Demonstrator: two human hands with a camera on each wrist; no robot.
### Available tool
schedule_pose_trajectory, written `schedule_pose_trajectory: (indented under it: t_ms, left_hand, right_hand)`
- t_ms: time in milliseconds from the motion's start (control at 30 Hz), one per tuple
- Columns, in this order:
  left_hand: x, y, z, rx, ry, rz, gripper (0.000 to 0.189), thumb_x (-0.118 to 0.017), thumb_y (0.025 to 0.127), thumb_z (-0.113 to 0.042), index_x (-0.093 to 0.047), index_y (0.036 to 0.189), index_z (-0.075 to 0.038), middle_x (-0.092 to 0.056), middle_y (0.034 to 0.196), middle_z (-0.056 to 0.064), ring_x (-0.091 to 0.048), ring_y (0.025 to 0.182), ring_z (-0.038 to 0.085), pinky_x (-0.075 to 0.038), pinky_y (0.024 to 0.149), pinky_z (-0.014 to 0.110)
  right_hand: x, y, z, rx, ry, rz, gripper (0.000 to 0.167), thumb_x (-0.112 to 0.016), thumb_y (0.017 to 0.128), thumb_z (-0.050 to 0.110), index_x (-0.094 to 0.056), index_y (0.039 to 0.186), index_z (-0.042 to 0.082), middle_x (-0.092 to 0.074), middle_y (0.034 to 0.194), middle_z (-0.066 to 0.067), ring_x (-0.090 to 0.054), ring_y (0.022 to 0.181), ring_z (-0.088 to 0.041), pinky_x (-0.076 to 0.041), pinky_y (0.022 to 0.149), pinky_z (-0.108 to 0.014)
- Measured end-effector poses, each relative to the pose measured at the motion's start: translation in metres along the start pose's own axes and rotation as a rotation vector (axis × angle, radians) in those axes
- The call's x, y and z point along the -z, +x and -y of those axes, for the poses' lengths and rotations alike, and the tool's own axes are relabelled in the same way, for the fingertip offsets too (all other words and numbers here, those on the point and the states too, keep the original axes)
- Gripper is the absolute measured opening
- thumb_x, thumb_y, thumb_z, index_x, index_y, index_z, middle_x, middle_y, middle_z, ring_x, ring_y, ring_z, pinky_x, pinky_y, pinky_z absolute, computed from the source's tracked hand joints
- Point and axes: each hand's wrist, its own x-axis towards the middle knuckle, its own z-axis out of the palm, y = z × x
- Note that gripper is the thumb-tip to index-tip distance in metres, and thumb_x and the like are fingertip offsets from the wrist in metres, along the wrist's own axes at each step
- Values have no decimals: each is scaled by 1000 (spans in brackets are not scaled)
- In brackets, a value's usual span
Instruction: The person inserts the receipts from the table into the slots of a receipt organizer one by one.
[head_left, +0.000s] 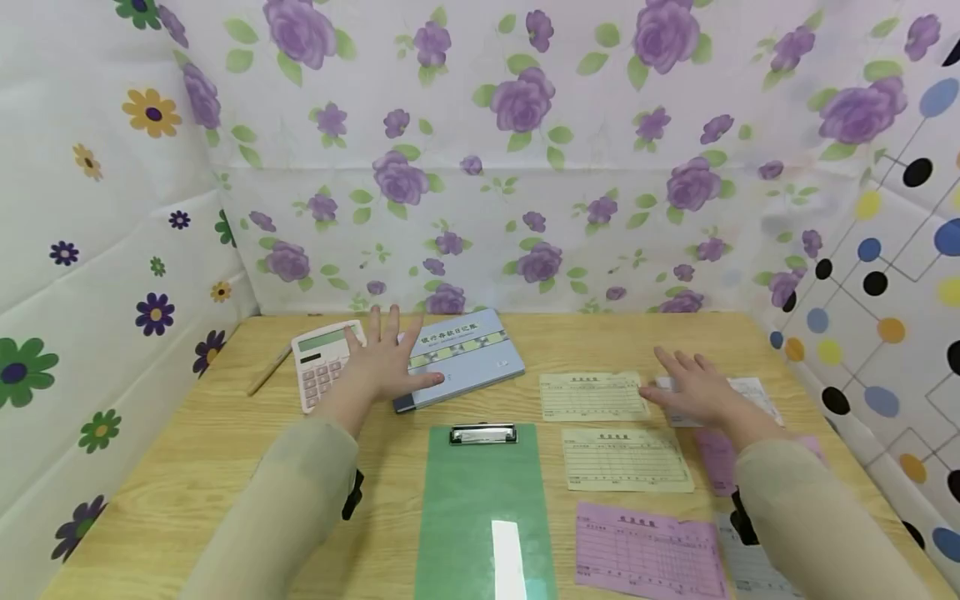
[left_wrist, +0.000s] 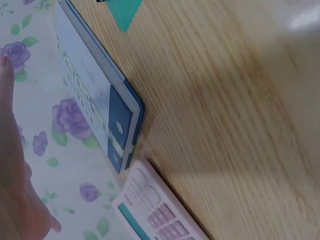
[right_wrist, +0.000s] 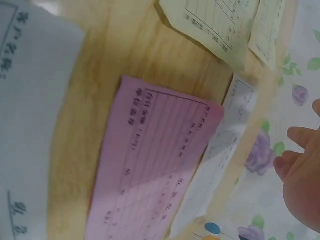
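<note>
My left hand (head_left: 381, 360) hovers with spread fingers over the gap between a pink-and-white calculator (head_left: 318, 375) and a blue account book (head_left: 468, 367). In the left wrist view the book (left_wrist: 82, 75) and calculator (left_wrist: 155, 210) lie side by side, the hand (left_wrist: 20, 185) at the left edge. My right hand (head_left: 693, 390), fingers apart and holding nothing, is over a white slip (head_left: 753, 396) at the right, close to a yellow slip (head_left: 592, 397). In the right wrist view the hand (right_wrist: 302, 175) is raised beside the white slip (right_wrist: 215, 155) and a pink slip (right_wrist: 150, 160).
A green clipboard (head_left: 480, 500) with a metal clip lies at the front middle. Right of it are a second yellow slip (head_left: 626, 461), a pink slip (head_left: 648, 550) and another white slip (head_left: 753, 567). A pen-like stick (head_left: 268, 371) lies left of the calculator. Patterned cloth walls surround the table.
</note>
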Motion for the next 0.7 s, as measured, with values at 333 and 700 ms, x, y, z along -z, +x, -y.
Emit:
schedule_pose_trajectory:
  t_ms: [333,700]
  left_hand:
    - [-18,-5,-23,-101,-96,-51,100,-40,78,-79,-4,152,-24,6,154,18,13,136,43,4,97,71]
    - [-29,-21,-58,-267,-212,-51,99,-55,77,-70,-12,152,-22,-9,155,12,-11,139,39,-13,105,60]
  right_hand:
    - [-16,2,0,52,71,-7,90,-52,87,60,-20,148,2,-30,141,-33,-22,126,-56,-13,96,-71]
    - [-32,11,2,77,108,8,84,-60,86,52,-28,147,3,-34,139,-32,-24,125,-57,-22,93,-71]
